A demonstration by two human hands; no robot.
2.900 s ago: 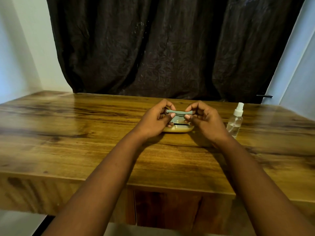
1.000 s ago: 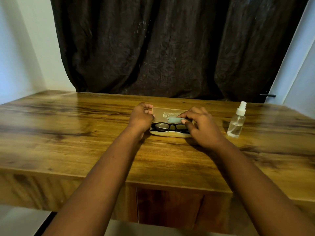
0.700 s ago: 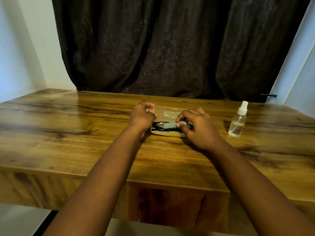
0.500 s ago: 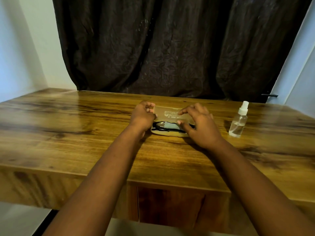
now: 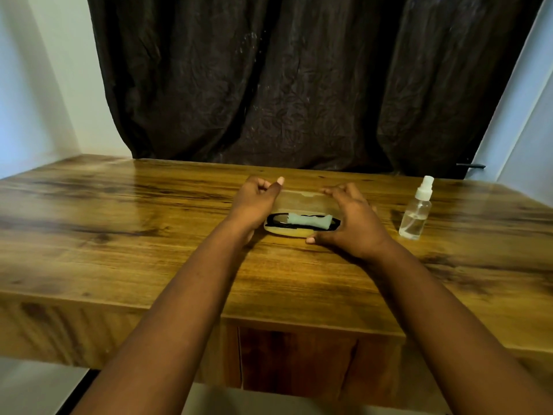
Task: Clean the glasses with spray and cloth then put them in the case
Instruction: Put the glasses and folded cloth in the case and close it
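The glasses are lying inside the open case near the middle of the table, with the folded cloth resting along their top, and the spray is standing apart to the right. The lid is tilting up behind them, and both hands are working at it. The left hand is curling its fingers round the lid's left end, thumb up along the edge. The right hand is spanning the right end, fingertips touching the lid's top edge and thumb lying at the front of the base; its fingers are bending over the case, though whether they are truly clamping it I cannot tell. Judging by this, the cleaning is over and the closing is the step in hand. To do it well, the lid should be coming down evenly from both ends, so the hinge is not twisting. The cloth is sitting bunched and a little proud of the frame, so it may be worth pressing it flat first; otherwise it could be catching in the seam. The thumb at the front should be steadying the base and moving clear before the rims are meeting.
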